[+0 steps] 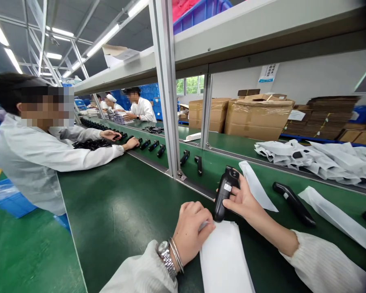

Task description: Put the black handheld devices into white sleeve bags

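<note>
My right hand (239, 195) is wrapped around a black handheld device (222, 199) with a rounded handle, a white label and a small round part at its head. It holds the device tilted above the green bench. Just left of it, my left hand (192, 232) has its fingers curled in a pinch at the top edge of a stack of flat white pouches (225, 260). Its fingertips partly hide that edge. Beyond my right hand lie a single white pouch (258, 187), another black device (294, 203) and a long white pouch (338, 215).
A metal post (166, 89) rises from the bench (118, 203). More black devices (161, 150) line the strip behind it. A co-worker (42, 138) at left reaches toward that row. Crumpled white pouches (323, 158) pile at right, with cardboard boxes (256, 118) behind.
</note>
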Action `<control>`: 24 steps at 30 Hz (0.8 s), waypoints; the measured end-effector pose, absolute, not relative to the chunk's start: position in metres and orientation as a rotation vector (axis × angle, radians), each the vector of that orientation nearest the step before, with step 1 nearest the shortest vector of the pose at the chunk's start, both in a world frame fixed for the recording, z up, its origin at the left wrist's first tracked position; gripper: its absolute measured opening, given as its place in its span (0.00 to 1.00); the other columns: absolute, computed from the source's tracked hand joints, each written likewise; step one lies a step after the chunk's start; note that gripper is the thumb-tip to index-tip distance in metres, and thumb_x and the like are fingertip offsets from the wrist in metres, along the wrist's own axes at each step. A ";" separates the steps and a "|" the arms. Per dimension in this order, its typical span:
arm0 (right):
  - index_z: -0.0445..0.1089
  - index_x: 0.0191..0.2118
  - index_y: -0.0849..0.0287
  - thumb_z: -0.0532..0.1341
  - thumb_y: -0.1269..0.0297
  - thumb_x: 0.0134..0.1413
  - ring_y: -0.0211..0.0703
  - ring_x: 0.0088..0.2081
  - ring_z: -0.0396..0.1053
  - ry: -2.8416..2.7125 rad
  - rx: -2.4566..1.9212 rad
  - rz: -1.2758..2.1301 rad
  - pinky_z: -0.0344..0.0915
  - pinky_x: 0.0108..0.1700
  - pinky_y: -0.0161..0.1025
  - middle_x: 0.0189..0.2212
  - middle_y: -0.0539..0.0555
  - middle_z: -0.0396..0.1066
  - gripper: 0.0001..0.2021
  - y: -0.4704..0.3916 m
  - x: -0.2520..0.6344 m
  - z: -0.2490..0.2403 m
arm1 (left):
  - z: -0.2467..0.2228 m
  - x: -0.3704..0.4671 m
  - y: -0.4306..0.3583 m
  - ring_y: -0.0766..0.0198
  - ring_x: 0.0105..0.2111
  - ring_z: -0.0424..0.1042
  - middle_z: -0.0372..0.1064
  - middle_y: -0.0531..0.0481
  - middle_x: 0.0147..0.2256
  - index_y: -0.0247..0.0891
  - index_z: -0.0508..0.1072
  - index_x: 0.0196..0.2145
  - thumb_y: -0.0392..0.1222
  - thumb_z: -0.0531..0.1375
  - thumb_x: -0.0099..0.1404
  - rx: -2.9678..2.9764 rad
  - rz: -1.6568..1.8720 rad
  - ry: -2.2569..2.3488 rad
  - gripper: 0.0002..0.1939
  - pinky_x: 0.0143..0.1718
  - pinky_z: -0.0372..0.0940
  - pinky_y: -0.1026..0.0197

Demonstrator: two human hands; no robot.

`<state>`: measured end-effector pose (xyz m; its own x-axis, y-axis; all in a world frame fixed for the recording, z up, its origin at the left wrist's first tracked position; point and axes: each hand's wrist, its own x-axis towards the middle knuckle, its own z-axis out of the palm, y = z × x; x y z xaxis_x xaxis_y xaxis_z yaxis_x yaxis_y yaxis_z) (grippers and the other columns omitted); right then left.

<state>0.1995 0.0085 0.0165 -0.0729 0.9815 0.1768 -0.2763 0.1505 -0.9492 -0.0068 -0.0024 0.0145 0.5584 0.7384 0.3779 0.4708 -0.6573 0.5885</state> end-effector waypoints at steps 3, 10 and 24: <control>0.33 0.63 0.38 0.70 0.62 0.47 0.47 0.39 0.75 -1.180 -0.836 1.313 0.70 0.45 0.52 0.43 0.51 0.66 0.49 0.003 0.196 0.010 | 0.016 -0.005 -0.005 0.61 0.39 0.63 0.61 0.53 0.33 0.40 0.69 0.30 0.34 0.61 0.61 2.263 0.917 0.979 0.04 0.47 0.56 0.55; 0.57 0.55 0.46 0.62 0.53 0.57 0.48 0.48 0.68 -1.363 -0.880 1.269 0.66 0.48 0.45 0.48 0.54 0.65 0.22 -0.006 0.181 0.002 | 0.022 -0.002 -0.009 0.59 0.40 0.62 0.57 0.49 0.37 0.39 0.71 0.28 0.39 0.62 0.62 2.023 1.046 0.869 0.05 0.42 0.61 0.59; 0.63 0.29 0.56 0.61 0.52 0.54 0.38 0.27 0.64 -1.324 -1.115 1.139 0.62 0.32 0.35 0.25 0.47 0.63 0.14 0.020 0.209 0.039 | 0.018 -0.017 0.011 0.57 0.40 0.63 0.62 0.50 0.35 0.40 0.72 0.29 0.41 0.60 0.61 2.250 0.742 1.342 0.04 0.44 0.56 0.52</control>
